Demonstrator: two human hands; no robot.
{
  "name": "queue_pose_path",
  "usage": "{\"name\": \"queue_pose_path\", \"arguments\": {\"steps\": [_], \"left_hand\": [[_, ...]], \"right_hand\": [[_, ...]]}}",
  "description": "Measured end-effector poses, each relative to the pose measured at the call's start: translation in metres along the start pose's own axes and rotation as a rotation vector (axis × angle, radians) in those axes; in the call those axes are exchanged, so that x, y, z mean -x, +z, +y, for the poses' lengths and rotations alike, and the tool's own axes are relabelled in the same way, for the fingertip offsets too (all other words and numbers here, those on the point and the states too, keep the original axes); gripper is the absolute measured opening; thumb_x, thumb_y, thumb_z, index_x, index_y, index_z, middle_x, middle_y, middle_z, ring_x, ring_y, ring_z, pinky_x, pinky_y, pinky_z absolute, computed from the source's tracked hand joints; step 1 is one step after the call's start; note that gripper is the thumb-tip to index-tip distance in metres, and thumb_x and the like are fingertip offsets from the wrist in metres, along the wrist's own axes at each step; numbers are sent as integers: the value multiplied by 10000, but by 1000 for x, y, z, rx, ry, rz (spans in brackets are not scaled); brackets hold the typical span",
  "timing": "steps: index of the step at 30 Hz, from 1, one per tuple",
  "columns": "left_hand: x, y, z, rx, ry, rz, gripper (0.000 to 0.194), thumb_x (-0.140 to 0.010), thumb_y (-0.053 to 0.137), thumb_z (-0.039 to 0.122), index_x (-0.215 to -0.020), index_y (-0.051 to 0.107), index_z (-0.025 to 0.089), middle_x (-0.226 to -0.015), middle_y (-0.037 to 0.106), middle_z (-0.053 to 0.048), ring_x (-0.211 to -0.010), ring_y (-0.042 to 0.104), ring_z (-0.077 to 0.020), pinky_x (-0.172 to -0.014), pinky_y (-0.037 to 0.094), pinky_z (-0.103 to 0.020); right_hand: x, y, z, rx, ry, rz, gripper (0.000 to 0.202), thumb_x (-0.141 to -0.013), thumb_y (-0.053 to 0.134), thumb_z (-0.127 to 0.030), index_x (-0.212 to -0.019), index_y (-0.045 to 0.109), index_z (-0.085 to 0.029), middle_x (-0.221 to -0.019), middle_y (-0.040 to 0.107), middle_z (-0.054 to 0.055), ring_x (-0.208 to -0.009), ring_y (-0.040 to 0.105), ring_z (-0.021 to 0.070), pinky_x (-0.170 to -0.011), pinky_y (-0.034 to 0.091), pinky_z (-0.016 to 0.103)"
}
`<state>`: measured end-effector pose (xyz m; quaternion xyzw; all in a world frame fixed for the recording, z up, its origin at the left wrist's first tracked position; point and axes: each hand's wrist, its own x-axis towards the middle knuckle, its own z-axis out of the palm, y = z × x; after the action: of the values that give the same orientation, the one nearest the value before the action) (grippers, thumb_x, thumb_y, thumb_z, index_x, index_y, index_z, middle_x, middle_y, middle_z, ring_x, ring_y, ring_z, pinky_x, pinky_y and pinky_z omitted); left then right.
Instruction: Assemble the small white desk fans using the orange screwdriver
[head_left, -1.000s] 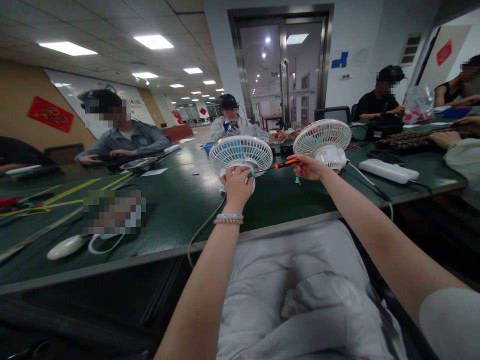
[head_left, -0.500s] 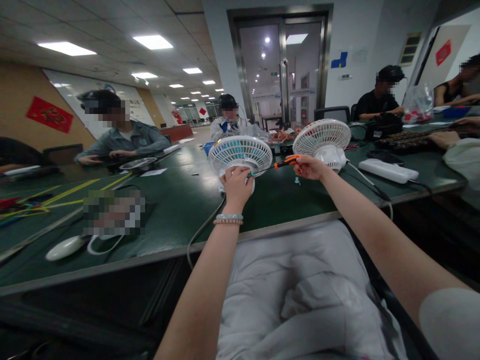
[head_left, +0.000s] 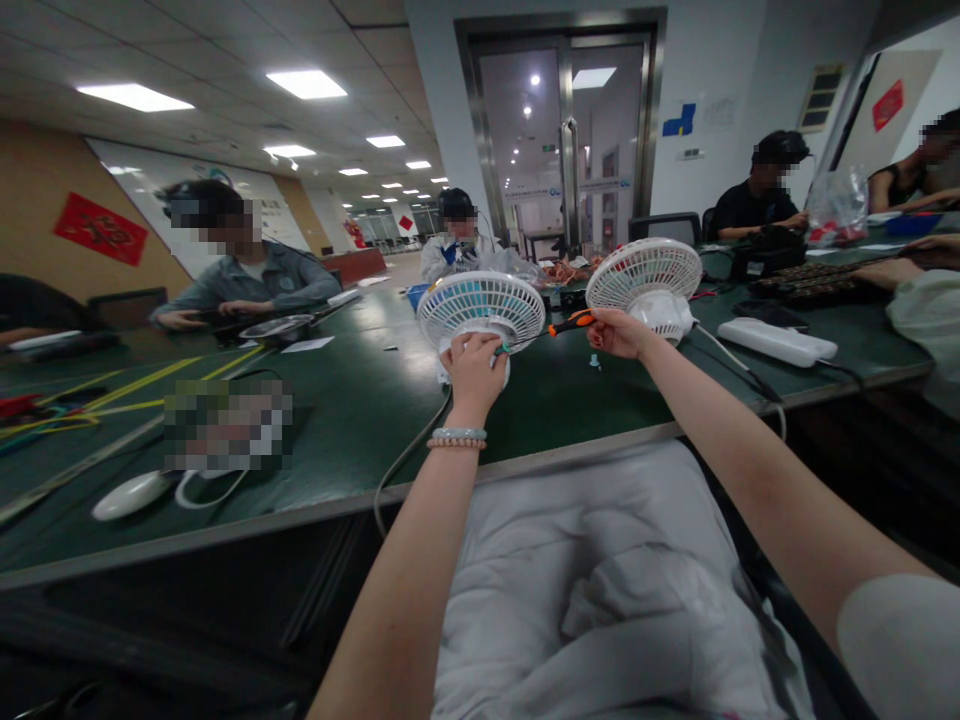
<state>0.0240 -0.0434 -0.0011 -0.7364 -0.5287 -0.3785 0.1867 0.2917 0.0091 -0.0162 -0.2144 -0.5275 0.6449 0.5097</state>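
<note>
A white fan (head_left: 484,300) stands on the green table, its round grille facing away from me. My left hand (head_left: 474,368) is wrapped over the back of its housing, with a small green piece at the fingertips. My right hand (head_left: 616,332) is closed on the handle of an orange and black screwdriver (head_left: 571,323), whose shaft points left to the green piece. Just behind my right hand is a second white fan (head_left: 646,280). A small pale blue part (head_left: 595,361) stands on the table below the screwdriver handle.
A white power strip (head_left: 777,342) lies on the right, and a white mouse-shaped object (head_left: 131,496) on the left. Fan cables run over the table's front edge (head_left: 525,463). Co-workers sit around the table; a clear bag (head_left: 838,205) stands at the back right.
The fingers of my right hand have shifted slightly around the screwdriver handle. My left hand and both fans have stayed in place.
</note>
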Motion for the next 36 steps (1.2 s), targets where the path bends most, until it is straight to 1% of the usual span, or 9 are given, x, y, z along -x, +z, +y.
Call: {"name": "queue_pose_path", "arguments": {"steps": [4,7,9,12,14,19,22,28,36], "left_hand": [[0,1,0,2,2,13,193,-771,520,284,-920,639,254,-1073,618,-26,-1115,405,-266,-877,239,-454],[0,2,-1,3,8,32,188,-769,526,286,-912,643,256,-1060,625,-18,-1107,414,-260,-877,241,-450],[0,2,-1,7,14,36,189,-772,522,288,-912,646,261,-1054,628,-13,-1102,418,-256,-879,241,-448],[0,3,-1,10,19,40,193,-770,524,289,-916,650,269,-1050,630,-10,-1102,419,-256,-879,243,-448],[0,3,-1,8,16,41,195,-770,524,288,-917,651,271,-1051,629,-11,-1105,417,-258,-878,243,-450],[0,2,0,3,-1,25,209,-775,515,295,-933,649,271,-1068,624,-20,-1119,408,-267,-878,236,-456],[0,0,1,5,-7,12,223,-778,508,291,-958,640,275,-1073,623,-22,-1127,403,-270,-883,231,-458],[1,-3,3,27,0,7,306,-782,497,271,-1069,592,318,-1035,647,-10,-1120,412,-264,-885,229,-455],[2,-4,4,35,3,-12,233,-793,484,263,-953,644,319,-1019,658,-1,-1136,403,-263,-905,208,-460]], "right_hand": [[-2,2,0,-20,25,51,140,-807,524,-297,-767,528,-164,-513,541,-41,-469,521,73,-495,429,187],[-2,6,-1,-13,30,80,130,-793,540,-294,-780,527,-165,-499,517,-50,-478,520,73,-503,426,188],[0,9,-2,25,9,60,145,-788,541,-303,-854,540,-174,-487,501,-61,-449,492,69,-474,401,184],[4,14,-4,78,-35,-7,245,-807,501,-351,-1003,529,-206,-445,460,-79,-383,414,68,-410,331,177],[6,17,-5,74,-42,-25,267,-820,469,-366,-1030,520,-209,-427,446,-82,-372,392,71,-400,314,179],[9,17,-9,-9,-23,-97,268,-804,455,-309,-1032,519,-183,-504,520,-61,-452,471,74,-480,397,195],[8,14,-10,-8,-23,-121,289,-786,459,-265,-1057,508,-177,-555,557,-51,-489,504,75,-502,418,193],[9,14,-9,15,-38,-113,282,-797,464,-262,-1064,508,-183,-571,575,-49,-485,515,71,-505,436,192],[7,17,-10,43,-39,-44,265,-835,443,-344,-1032,527,-189,-543,563,-55,-462,508,65,-505,434,184]]}}
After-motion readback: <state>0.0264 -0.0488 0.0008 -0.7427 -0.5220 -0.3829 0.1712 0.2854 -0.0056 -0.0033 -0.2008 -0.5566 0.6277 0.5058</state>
